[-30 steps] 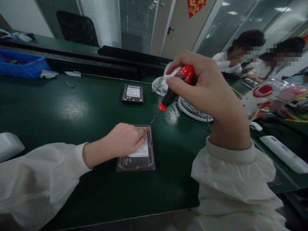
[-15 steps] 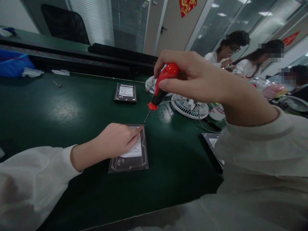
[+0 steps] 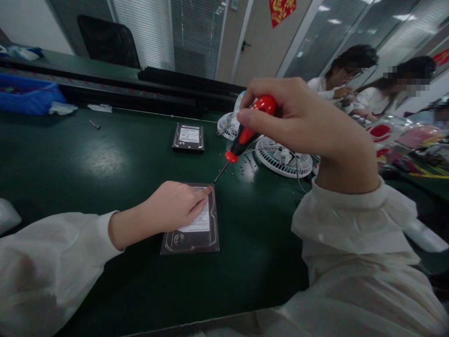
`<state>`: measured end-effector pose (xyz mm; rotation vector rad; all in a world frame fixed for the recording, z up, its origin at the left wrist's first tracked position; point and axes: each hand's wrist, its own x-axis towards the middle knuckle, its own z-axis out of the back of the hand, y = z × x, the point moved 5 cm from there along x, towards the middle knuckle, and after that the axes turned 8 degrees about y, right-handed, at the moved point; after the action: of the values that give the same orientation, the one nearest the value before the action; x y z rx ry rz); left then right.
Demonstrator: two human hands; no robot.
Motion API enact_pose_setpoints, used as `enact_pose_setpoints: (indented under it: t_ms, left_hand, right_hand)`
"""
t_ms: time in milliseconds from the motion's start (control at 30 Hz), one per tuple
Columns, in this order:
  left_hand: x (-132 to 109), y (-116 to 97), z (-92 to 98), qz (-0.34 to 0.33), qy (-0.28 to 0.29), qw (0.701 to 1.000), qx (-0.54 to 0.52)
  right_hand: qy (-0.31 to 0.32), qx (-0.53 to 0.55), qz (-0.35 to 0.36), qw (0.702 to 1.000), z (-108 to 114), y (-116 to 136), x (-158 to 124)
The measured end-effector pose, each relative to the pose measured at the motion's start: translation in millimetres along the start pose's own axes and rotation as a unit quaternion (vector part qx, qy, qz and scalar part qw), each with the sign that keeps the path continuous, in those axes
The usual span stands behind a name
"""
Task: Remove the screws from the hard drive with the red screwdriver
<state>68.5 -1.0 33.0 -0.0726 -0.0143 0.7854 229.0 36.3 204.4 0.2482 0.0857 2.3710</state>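
Observation:
A hard drive with a white label lies flat on the green table in front of me. My left hand rests across its top, fingers stretched out, the index fingertip at the far right corner. My right hand is closed around the red and black handle of a screwdriver. The screwdriver leans, its shaft running down to that same corner, right beside my left index fingertip. Whether the tip sits in a screw is too small to make out.
Another hard drive lies farther back. Small loose screws are scattered near white fan grilles with a cable. A blue bin stands far left, black bars run along the back, and co-workers sit at far right.
The view has shifted slightly, moving the scene rightward. My right forearm and sleeve sit differently, and the hard drive at the right no longer shows. The screwdriver stays at the same corner, leaning a little more.

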Motion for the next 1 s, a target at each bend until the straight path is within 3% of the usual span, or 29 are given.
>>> enact_pose_setpoints:
  t_ms: [267,400,667,1000]
  left_hand:
    - [0,0,-0.2,0.010,0.015,1.000,-0.018]
    - [1,1,-1.0,0.013,0.016,1.000,-0.019]
    - [0,-2,2.6,0.017,0.019,0.999,-0.028]
    - [0,-1,1.3,0.018,0.014,1.000,-0.017]
  right_hand:
    - [-0.041,0.006,0.002,0.999,-4,-3,6]
    - [-0.009,-0.028,-0.042,0.999,-1,-4,11]
    - [0.139,0.008,-0.077,0.987,11,-9,16]
    - [0.134,-0.048,-0.158,0.977,7,-24,11]
